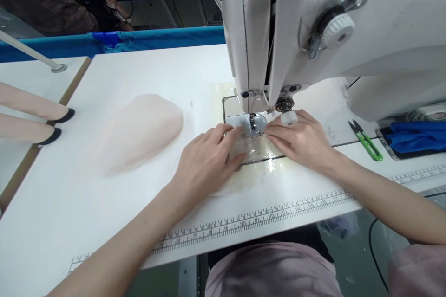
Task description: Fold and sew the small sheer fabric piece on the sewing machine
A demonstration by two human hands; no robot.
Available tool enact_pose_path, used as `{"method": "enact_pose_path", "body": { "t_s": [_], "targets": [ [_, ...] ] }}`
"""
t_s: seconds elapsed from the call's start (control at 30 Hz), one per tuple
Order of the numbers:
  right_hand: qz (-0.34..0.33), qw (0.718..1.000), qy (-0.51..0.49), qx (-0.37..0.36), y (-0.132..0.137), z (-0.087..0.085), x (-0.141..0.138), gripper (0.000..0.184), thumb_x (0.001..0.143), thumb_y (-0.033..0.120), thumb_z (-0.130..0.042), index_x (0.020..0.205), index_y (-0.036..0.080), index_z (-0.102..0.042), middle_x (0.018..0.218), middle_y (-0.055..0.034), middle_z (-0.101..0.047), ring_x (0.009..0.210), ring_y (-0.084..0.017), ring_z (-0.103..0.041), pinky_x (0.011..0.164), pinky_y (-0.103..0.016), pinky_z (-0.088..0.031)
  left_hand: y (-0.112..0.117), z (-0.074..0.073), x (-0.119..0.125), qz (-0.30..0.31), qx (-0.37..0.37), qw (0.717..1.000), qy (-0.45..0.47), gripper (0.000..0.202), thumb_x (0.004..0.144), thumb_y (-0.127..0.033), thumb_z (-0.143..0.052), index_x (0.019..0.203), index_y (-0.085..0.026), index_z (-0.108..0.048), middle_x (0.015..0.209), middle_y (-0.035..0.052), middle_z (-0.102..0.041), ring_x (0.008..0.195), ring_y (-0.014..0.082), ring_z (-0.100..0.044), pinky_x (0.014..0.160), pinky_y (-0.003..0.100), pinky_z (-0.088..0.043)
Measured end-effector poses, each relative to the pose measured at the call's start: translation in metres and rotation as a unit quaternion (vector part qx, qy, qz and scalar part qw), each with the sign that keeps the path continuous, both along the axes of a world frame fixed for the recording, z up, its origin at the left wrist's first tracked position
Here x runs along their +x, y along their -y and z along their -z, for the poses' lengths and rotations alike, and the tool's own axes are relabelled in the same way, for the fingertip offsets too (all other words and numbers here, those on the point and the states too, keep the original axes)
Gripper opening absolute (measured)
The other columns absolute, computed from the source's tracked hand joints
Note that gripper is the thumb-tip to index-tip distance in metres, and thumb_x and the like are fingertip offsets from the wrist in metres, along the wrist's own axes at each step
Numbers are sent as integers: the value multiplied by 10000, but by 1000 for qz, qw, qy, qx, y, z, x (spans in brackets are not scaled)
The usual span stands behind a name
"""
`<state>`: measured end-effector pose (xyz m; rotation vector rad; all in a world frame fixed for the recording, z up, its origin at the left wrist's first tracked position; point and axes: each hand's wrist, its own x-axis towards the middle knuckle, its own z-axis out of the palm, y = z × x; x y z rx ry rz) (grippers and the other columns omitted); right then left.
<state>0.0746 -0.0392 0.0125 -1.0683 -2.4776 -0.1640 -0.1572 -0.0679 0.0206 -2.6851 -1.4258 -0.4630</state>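
Machine [249,32] reaches down between the left hand [205,158], loosely spread, and the right hand [302,138], narrow, its grip I cannot tell, while beige cloth [149,123] lies left of both, no seam clear, so the work seems unfinished

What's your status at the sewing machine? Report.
Left hand left of presser foot. Right hand close on its right. Metal plate under fingertips. Green snips off right, not between hands.
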Motion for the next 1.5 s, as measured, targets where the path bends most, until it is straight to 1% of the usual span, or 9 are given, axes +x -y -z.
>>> {"method": "enact_pose_path", "body": {
  "t_s": [0.1, 0.2, 0.33, 0.43, 0.6, 0.97, 1.13, 1.27, 1.5],
  "targets": [
    [-6, 994, -60, -95, 2, -1, -3, 240, 948, 267, -496, 979, 182, -719, 884, -31, -720, 772, -172, -624, 716, -330, -448, -3, 2, -1, -64, -84, 994, 4, 191, 914, -336, -529, 1024, -205, -615, 776, -1, -670, 568, 148, -580, 455, 257, -321],
    [-20, 960, -140, -242, 7, -5, -9, 305, 886, 403, -604, 1071, 177, -695, 908, -42, -690, 650, -124, -572, 613, -277, -437, -1, 2, 2, -69, -136, 977, 150, 47, 879, -255, -576, 877, -214, -598, 570, -69, -558, 504, 99, -501, 481, 226, -344],
    [-26, 887, -208, -412, 13, -10, -14, 346, 768, 379, -727, 1058, 195, -681, 832, -1, -667, 483, -51, -439, 489, -223, -372, 3, -3, 8, -26, -141, 931, 336, 42, 857, -199, -608, 880, -209, -574, 599, -78, -518, 542, 74, -470, 548, 193, -415],
    [-8, 821, -250, -512, 13, -10, -12, 207, 791, 294, -687, 967, 184, -678, 634, 46, -617, 388, -39, -403, 419, -210, -341, 3, -5, 8, -12, -110, 929, 354, 223, 830, -141, -627, 1028, -215, -553, 666, -73, -515, 618, 78, -493, 631, 199, -446],
    [1, 764, -319, -561, 9, -10, -8, 153, 808, 296, -662, 891, 168, -666, 596, 14, -646, 539, -122, -632, 573, -261, -517, 4, -5, 7, -10, -81, 942, 326, 342, 822, -119, -632, 1127, -223, -520, 705, -68, -510, 649, 84, -499, 639, 203, -454],
    [-14, 861, -292, -416, 9, -9, -11, 168, 747, 196, -682, 915, 186, -677, 764, 12, -601, 637, -101, -528, 584, -243, -455, 10, -5, 8, -28, -60, 956, 285, 349, 857, -181, -594, 1190, -254, -516, 731, -44, -550, 691, 113, -569, 562, 190, -476],
    [16, 867, -285, -407, 7, -9, -7, 76, 726, 154, -669, 773, 176, -614, 895, -28, -621, 708, -124, -589, 635, -273, -496, 8, -4, 6, -30, -62, 962, 264, 370, 863, -194, -580, 1224, -236, -515, 729, -49, -529, 612, 92, -519, 574, 201, -457],
    [8, 854, -324, -406, 7, -10, -6, 91, 713, 163, -688, 729, 177, -600, 1082, -50, -642, 762, -126, -630, 711, -294, -539, 4, -4, 4, -48, -173, 952, 246, 439, 838, -308, -636, 1252, -211, -526, 615, -86, -426, 508, 85, -433, 514, 216, -375],
    [-6, 832, -361, -422, 10, -7, -14, 141, 731, 164, -711, 870, 191, -701, 805, 10, -695, 683, -98, -608, 660, -250, -525, 3, -3, 6, -36, -201, 947, 247, 199, 893, -363, -551, 862, -242, -705, 586, -38, -560, 533, 124, -470, 538, 272, -366]
  ]
}}
